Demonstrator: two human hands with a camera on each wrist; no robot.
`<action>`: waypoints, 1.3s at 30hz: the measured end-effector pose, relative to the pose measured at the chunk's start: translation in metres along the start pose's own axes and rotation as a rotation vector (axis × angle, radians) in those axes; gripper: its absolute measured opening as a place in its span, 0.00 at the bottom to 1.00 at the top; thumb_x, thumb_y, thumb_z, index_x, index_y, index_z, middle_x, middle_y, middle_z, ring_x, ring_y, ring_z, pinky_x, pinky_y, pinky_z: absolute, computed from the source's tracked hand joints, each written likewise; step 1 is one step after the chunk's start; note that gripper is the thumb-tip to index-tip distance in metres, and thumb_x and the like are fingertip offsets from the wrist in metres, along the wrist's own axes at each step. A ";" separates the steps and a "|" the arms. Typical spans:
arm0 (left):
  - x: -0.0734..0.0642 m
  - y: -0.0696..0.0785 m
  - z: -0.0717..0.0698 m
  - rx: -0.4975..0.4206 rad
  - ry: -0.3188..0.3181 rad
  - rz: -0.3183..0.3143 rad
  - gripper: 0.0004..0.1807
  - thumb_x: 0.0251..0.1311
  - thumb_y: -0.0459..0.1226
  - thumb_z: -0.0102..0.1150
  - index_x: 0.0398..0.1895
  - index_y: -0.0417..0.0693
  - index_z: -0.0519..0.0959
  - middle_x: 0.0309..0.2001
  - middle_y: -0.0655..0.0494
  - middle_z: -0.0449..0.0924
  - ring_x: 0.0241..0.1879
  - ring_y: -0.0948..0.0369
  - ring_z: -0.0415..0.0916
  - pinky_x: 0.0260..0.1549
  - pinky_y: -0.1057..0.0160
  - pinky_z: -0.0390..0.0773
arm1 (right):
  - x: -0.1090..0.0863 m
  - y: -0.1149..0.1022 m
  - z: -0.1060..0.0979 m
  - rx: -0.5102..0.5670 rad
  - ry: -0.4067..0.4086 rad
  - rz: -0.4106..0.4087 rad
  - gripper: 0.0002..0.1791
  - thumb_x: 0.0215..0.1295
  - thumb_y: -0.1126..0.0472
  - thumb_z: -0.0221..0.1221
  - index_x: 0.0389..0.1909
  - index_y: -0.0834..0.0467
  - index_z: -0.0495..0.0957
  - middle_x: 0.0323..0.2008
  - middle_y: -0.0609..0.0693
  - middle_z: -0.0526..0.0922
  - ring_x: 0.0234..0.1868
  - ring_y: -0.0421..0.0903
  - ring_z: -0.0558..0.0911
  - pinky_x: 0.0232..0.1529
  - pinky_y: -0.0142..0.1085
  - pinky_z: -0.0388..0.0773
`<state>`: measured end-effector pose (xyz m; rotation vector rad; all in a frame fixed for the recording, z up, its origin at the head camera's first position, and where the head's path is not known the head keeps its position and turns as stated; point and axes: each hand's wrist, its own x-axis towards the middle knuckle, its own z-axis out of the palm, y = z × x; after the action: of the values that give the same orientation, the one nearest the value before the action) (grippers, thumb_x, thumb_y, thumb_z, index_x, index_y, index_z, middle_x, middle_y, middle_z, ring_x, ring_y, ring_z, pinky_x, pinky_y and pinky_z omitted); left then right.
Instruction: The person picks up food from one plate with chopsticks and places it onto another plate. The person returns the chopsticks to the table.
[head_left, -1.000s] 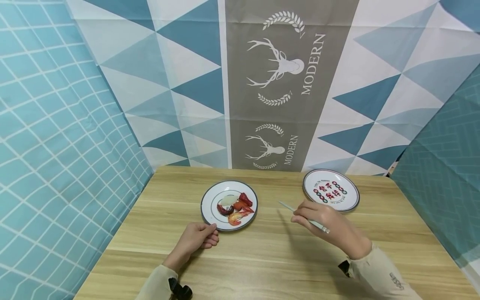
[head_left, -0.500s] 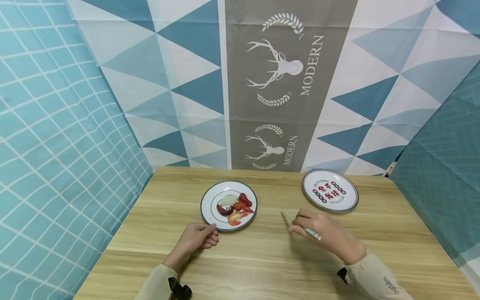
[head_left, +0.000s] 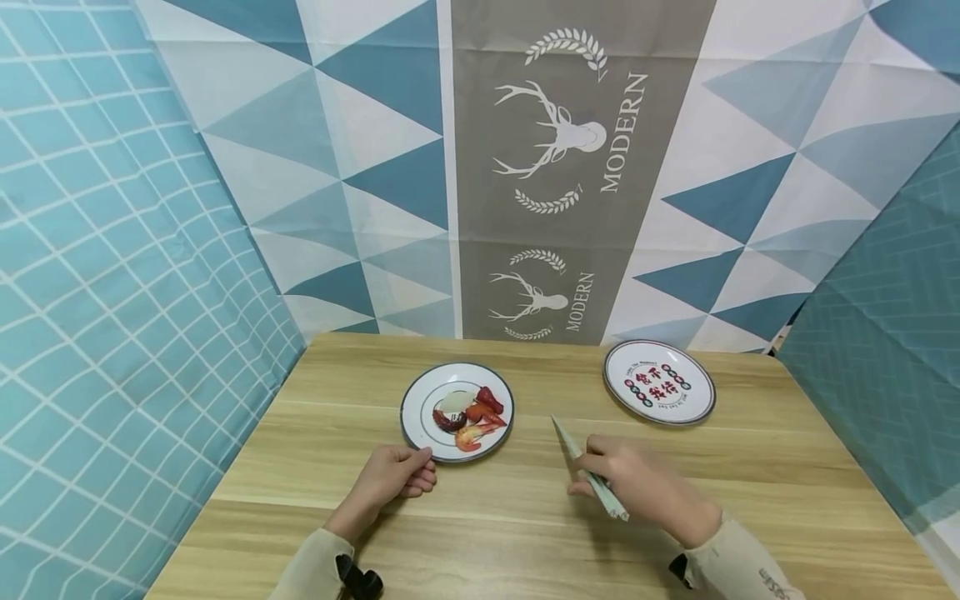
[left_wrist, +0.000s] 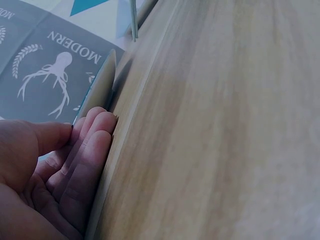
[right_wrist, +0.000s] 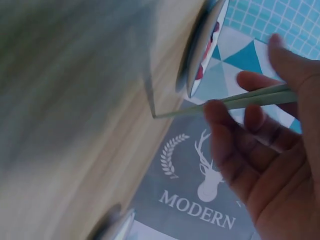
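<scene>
A white plate point(head_left: 418, 417) with a dark blue rim bears a toy-like shrimp point(head_left: 468, 437), a dark red curled piece point(head_left: 448, 422), other red pieces and a pale round piece point(head_left: 457, 402). My left hand point(head_left: 388, 482) pinches its near left rim, thumb on top and fingers beneath, seen edge-on in the left wrist view. To the right of that plate, my right hand point(head_left: 641, 485) holds a pair of pale green chopsticks point(right_wrist: 262, 97). They lie together, and in the right wrist view their tips meet their shadow at the tabletop.
A second plate point(head_left: 621, 362), with red characters and a dark rim, stands at the back right of the wooden table point(head_left: 495, 533). Behind the table hangs a patterned cloth point(head_left: 405, 183). Blue tiled cloth point(head_left: 112, 275) closes the left side, and teal cloth point(head_left: 892, 350) the right.
My right hand has come down and toward me with the chopsticks, which have swung to a steeper slant, tips lowered to the table. My left hand and the food plate have stayed put.
</scene>
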<state>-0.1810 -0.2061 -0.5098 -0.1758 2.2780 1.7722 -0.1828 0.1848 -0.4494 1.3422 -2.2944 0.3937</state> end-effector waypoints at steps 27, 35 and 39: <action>0.002 0.000 0.000 -0.001 0.000 -0.012 0.22 0.76 0.45 0.56 0.39 0.32 0.85 0.28 0.50 0.88 0.26 0.62 0.85 0.28 0.65 0.89 | -0.011 -0.017 0.026 0.283 -0.368 0.226 0.13 0.62 0.68 0.68 0.44 0.49 0.89 0.38 0.41 0.82 0.34 0.30 0.77 0.33 0.23 0.79; 0.001 0.000 0.001 -0.005 -0.003 -0.013 0.22 0.76 0.45 0.56 0.39 0.31 0.85 0.29 0.50 0.88 0.26 0.63 0.85 0.28 0.65 0.89 | -0.011 -0.016 0.030 0.318 -0.385 0.252 0.10 0.63 0.65 0.70 0.44 0.51 0.90 0.39 0.41 0.83 0.36 0.30 0.78 0.35 0.24 0.81; 0.001 0.001 0.000 -0.005 0.002 -0.016 0.22 0.75 0.45 0.57 0.39 0.32 0.85 0.29 0.50 0.88 0.26 0.62 0.86 0.29 0.65 0.89 | -0.012 -0.016 0.029 0.328 -0.391 0.277 0.10 0.62 0.64 0.71 0.44 0.51 0.89 0.40 0.42 0.83 0.38 0.30 0.80 0.38 0.27 0.84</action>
<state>-0.1822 -0.2054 -0.5087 -0.1963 2.2669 1.7704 -0.1707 0.1729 -0.4802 1.3452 -2.8556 0.6729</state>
